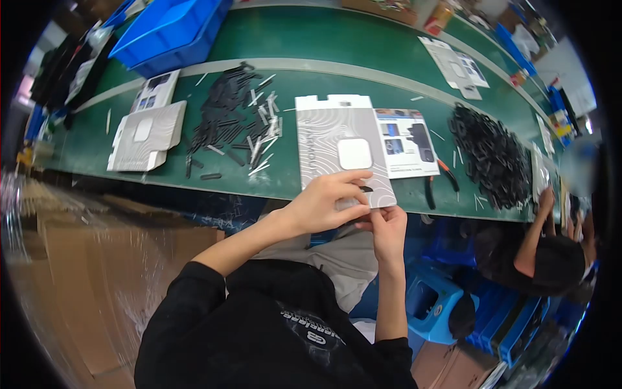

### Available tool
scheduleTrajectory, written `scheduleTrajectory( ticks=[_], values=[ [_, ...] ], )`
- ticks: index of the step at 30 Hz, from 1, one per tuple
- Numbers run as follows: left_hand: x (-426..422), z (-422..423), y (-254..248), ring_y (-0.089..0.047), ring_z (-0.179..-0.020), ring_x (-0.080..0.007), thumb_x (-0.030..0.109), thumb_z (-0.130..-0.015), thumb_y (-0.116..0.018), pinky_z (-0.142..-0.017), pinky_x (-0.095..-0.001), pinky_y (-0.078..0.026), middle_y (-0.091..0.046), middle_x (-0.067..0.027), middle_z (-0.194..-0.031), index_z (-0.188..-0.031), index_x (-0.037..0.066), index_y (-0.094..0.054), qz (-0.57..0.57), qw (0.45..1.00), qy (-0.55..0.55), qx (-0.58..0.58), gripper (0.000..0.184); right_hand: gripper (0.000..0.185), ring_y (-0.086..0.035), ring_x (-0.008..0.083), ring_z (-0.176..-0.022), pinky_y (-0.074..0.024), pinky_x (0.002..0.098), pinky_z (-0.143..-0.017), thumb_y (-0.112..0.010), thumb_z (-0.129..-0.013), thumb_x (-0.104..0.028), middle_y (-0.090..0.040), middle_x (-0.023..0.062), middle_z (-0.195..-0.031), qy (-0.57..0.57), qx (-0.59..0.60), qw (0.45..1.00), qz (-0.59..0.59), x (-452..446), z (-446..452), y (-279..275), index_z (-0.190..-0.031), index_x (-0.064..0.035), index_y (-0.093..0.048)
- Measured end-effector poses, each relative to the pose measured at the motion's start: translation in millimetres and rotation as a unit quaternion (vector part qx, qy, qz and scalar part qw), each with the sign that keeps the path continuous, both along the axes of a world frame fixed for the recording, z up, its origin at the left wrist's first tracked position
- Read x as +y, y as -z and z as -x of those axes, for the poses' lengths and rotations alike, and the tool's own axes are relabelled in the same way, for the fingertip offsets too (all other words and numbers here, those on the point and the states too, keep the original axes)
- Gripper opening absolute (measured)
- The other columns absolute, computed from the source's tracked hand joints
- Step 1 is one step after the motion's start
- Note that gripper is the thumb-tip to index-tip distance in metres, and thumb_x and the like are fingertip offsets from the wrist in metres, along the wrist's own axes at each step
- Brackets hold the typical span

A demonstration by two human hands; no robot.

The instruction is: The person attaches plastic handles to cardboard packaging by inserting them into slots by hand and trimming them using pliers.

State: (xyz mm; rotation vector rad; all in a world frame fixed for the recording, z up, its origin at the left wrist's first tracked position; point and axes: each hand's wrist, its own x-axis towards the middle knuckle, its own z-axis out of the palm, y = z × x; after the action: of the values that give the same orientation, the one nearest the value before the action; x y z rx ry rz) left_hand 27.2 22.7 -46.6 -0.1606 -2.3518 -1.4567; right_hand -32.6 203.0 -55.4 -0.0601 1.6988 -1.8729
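Note:
In front of me on the green table lies a flat printed carton (319, 155), grey-white with wavy lines and a white rounded square. My left hand (329, 202) rests over its lower part, fingers curled around a small black piece (366, 189) that is partly hidden. At the carton's lower right corner my right hand (389, 233) is closed, thumb and fingertips pinching the edge. A printed sheet (407, 146) with product pictures sits partly under the carton. Orange-handled pliers (430, 192) lie just to its right.
Black strips (223, 120) mixed with white slivers lie left of the carton. A heap of black pieces (486, 155) is at right. More flat cartons (146, 136) lie at left. Blue bins (170, 32) stand behind. A co-worker's arm (532, 236) is at far right, near a blue stool (433, 305).

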Motion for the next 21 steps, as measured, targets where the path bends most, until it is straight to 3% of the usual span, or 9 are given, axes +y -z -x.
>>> scheduleTrajectory(
  ticks=[3,4,8,13,16,17,18,19,21],
  values=[
    [0,5,-2,-0.070,-0.083,-0.0233,0.001,-0.092,-0.073,-0.074,-0.0334,-0.056,-0.075,-0.0094,-0.114,-0.106,0.000,-0.076,-0.113,0.980,-0.024,-0.161,0.014,0.025,-0.077,0.0205,-0.080,-0.0627,0.0228,-0.064,-0.063,-0.105,-0.001,-0.078,0.0183,-0.107,0.010,-0.002,0.999,-0.031,1,0,10,-0.128,0.0097,-0.066],
    [-1,7,0,-0.070,-0.083,-0.0233,0.001,-0.092,-0.073,-0.074,-0.0334,-0.056,-0.075,-0.0094,-0.114,-0.106,0.000,-0.076,-0.113,0.980,-0.035,-0.159,0.014,0.025,-0.077,0.0205,-0.080,-0.0627,0.0228,-0.064,-0.063,-0.105,-0.001,-0.078,0.0183,-0.107,-0.001,0.000,1.000,-0.029,1,0,13,-0.128,0.0097,-0.066],
    [-4,14,23,-0.066,-0.081,-0.0246,0.002,-0.093,-0.072,-0.074,-0.0350,-0.054,-0.071,-0.0076,-0.104,-0.107,0.001,-0.074,0.002,0.998,0.026,-0.050,0.014,0.026,-0.078,0.0226,-0.099,-0.0640,0.0252,-0.068,-0.064,-0.106,-0.004,-0.076,0.0200,-0.115,0.019,-0.040,0.999,0.004,9,-1,24,-0.129,0.0095,-0.064],
    [-8,8,24,-0.067,-0.086,-0.0265,0.002,-0.093,-0.071,-0.079,-0.0350,-0.055,-0.069,-0.0072,-0.106,-0.108,0.002,-0.073,0.102,0.988,0.007,0.118,0.015,0.029,-0.076,0.0207,-0.102,-0.0627,0.0240,-0.071,-0.065,-0.106,-0.004,-0.075,0.0189,-0.117,0.083,-0.156,0.971,0.158,16,-11,19,-0.131,0.0092,-0.063],
    [-22,15,26,-0.067,-0.089,-0.0263,0.002,-0.093,-0.070,-0.081,-0.0352,-0.055,-0.070,-0.0072,-0.109,-0.108,0.002,-0.073,0.140,0.984,-0.026,0.103,0.015,0.025,-0.073,0.0182,-0.091,-0.0595,0.0241,-0.072,-0.065,-0.105,-0.003,-0.074,0.0162,-0.118,0.071,-0.113,0.989,0.069,21,-15,12,-0.127,0.0070,-0.066],
    [-26,11,29,-0.067,-0.090,-0.0261,0.002,-0.093,-0.070,-0.081,-0.0353,-0.055,-0.070,-0.0071,-0.110,-0.109,0.002,-0.073,0.158,0.983,-0.037,0.086,0.016,0.024,-0.070,0.0184,-0.090,-0.0580,0.0247,-0.073,-0.068,-0.102,-0.002,-0.074,0.0141,-0.119,0.060,0.078,0.995,-0.021,29,-12,21,-0.125,0.0045,-0.068],
    [-28,3,31,-0.067,-0.091,-0.0260,0.002,-0.093,-0.070,-0.082,-0.0355,-0.055,-0.070,-0.0071,-0.112,-0.109,0.002,-0.073,0.173,0.982,-0.045,0.064,0.016,0.024,-0.068,0.0186,-0.089,-0.0565,0.0254,-0.073,-0.070,-0.100,-0.002,-0.074,0.0120,-0.120,0.048,0.261,0.958,-0.111,35,-15,31,-0.123,0.0021,-0.070],
    [-29,-4,33,-0.067,-0.091,-0.0260,0.002,-0.093,-0.070,-0.082,-0.0355,-0.055,-0.070,-0.0071,-0.112,-0.109,0.002,-0.073,0.171,0.983,-0.044,0.055,0.016,0.024,-0.068,0.0186,-0.089,-0.0565,0.0254,-0.073,-0.070,-0.100,-0.002,-0.074,0.0120,-0.120,0.047,0.252,0.960,-0.114,29,-22,25,-0.123,0.0021,-0.070],
    [-36,-8,32,-0.068,-0.091,-0.0260,0.003,-0.093,-0.071,-0.083,-0.0351,-0.056,-0.070,-0.0070,-0.113,-0.109,0.002,-0.074,0.105,0.992,-0.063,0.044,0.016,0.023,-0.066,0.0186,-0.089,-0.0546,0.0270,-0.075,-0.071,-0.096,0.000,-0.073,0.0104,-0.118,0.007,0.374,0.914,-0.156,4,-20,0,-0.119,0.0006,-0.072]
  ],
)
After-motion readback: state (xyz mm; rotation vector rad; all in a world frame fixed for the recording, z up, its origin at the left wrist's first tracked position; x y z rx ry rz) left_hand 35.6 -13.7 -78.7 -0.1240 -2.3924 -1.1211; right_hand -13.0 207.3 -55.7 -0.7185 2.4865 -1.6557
